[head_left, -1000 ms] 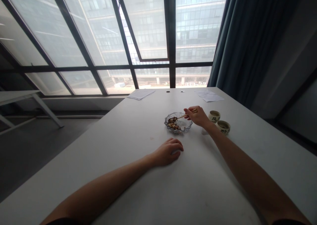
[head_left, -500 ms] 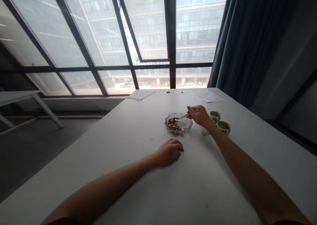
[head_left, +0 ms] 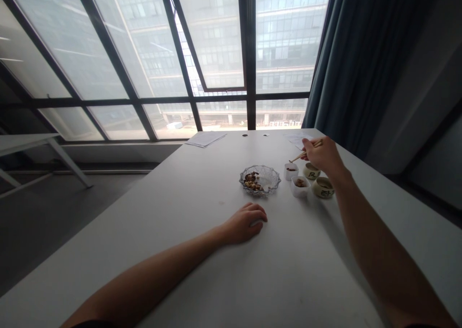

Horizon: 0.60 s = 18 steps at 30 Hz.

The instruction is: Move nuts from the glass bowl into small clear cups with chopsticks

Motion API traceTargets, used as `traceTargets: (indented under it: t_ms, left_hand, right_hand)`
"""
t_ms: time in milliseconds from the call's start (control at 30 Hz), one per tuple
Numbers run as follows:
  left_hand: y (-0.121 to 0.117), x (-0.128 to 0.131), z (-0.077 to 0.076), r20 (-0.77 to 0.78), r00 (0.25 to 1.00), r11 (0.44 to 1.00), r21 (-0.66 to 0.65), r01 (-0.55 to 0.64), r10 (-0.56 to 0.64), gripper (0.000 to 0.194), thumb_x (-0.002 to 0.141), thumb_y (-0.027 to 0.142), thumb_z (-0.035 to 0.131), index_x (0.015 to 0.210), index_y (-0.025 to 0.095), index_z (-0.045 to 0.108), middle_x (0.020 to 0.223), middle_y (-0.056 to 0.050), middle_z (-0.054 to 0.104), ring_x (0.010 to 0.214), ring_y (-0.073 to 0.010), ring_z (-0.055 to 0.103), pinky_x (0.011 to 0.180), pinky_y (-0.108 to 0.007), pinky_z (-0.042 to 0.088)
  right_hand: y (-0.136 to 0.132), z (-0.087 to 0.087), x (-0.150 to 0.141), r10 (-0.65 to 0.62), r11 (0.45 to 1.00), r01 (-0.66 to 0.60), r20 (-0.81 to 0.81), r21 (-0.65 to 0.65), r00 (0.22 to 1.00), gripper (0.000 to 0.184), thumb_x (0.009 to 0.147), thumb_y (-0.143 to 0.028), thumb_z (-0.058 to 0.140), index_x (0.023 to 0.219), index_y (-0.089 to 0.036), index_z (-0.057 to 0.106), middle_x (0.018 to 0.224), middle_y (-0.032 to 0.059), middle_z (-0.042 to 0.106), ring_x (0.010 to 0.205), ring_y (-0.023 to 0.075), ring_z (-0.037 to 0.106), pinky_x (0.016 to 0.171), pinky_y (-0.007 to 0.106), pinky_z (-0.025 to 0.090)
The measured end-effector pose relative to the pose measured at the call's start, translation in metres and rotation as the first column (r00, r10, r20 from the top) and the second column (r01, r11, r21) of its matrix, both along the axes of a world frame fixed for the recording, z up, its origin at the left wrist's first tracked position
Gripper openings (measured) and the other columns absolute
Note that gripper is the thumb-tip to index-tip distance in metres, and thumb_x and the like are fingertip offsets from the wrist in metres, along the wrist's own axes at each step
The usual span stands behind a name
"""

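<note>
My right hand (head_left: 323, 152) is closed around a pair of wooden chopsticks (head_left: 306, 151). A small dark piece (head_left: 290, 161) is at their tips, just above the rear white cup (head_left: 290, 175), which has dark bits inside. In front of that stands another small white cup (head_left: 300, 191) with brownish bits. Left of the cups is a scalloped clear glass bowl (head_left: 273, 186) holding a mix of dark and pale pieces (head_left: 254, 185). My left hand (head_left: 247, 223) rests on the table before the bowl, loosely curled with its thumb apart from the fingers, holding nothing.
Two cream cups with dark characters, a rear one (head_left: 312, 172) and a front one (head_left: 323, 188), stand right of the white cups, below my right wrist. Papers (head_left: 205, 138) lie at the far left of the white table (head_left: 173, 198), with another sheet (head_left: 296, 139) at the far right.
My right hand has moved right with the chopsticks, from over the glass bowl to over the rear white cup. Both white cups now show. My left hand has stayed put.
</note>
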<state>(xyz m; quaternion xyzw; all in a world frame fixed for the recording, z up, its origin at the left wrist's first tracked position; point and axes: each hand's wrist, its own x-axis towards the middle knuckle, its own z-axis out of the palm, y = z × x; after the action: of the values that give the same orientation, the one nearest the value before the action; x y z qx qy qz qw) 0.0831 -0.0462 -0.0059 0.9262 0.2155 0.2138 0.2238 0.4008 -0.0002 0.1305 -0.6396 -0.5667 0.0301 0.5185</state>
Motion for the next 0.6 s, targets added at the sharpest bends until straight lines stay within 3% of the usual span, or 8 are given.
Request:
traceTargets:
  t_ms: [133, 267, 400, 600]
  left_hand:
    - [0.0, -0.001, 0.001, 0.003, 1.0, 1.0, -0.002, 0.004, -0.004, 0.021, 0.093, 0.015, 0.06, 0.109, 0.022, 0.071, 0.119, -0.008, 0.068, 0.115, -0.0248, 0.059, 0.108, -0.037, 0.048]
    - [-0.001, 0.0, 0.002, 0.005, 1.0, 1.0, -0.001, 0.004, -0.004, 0.02, 0.093, 0.016, 0.061, 0.109, 0.022, 0.071, 0.119, -0.008, 0.068, 0.115, -0.0246, 0.059, 0.107, -0.036, 0.048]
    - [-0.002, 0.004, 0.003, 0.015, 1.0, 1.0, 0.008, 0.007, -0.007, 0.021, 0.093, 0.015, 0.061, 0.109, 0.022, 0.071, 0.118, -0.007, 0.068, 0.114, -0.0241, 0.059, 0.108, -0.036, 0.048]
    - [-0.003, 0.01, 0.005, 0.018, 1.0, 1.0, 0.013, 0.0, 0.0, 0.021, 0.092, 0.015, 0.061, 0.109, 0.022, 0.071, 0.118, -0.007, 0.069, 0.114, -0.0241, 0.06, 0.107, -0.036, 0.048]
  right_hand:
    - [0.001, -0.003, -0.001, 0.053, 0.997, -0.055, -0.048, -0.046, 0.997, 0.043, 0.093, -0.054, 0.068, 0.069, -0.018, 0.07, 0.058, 0.0105, 0.072, 0.06, 0.0277, 0.075, 0.065, 0.038, 0.063]
    - [0.0, -0.004, -0.012, 0.162, 0.987, -0.161, -0.128, 0.014, 0.978, 0.05, 0.089, -0.063, 0.069, 0.074, -0.015, 0.071, 0.068, 0.0121, 0.075, 0.058, 0.0253, 0.075, 0.054, 0.033, 0.062]
    - [0.004, -0.015, -0.031, 0.369, 0.927, -0.376, -0.226, 0.015, 0.901, 0.055, 0.085, -0.068, 0.07, 0.077, -0.013, 0.072, 0.072, 0.0132, 0.076, 0.062, 0.0251, 0.077, 0.052, 0.029, 0.061]
    - [0.014, -0.043, -0.055, 0.532, 0.837, -0.543, -0.128, -0.071, 0.837, 0.049, 0.09, -0.063, 0.067, 0.074, -0.016, 0.07, 0.07, 0.0117, 0.075, 0.068, 0.0263, 0.078, 0.058, 0.029, 0.061]
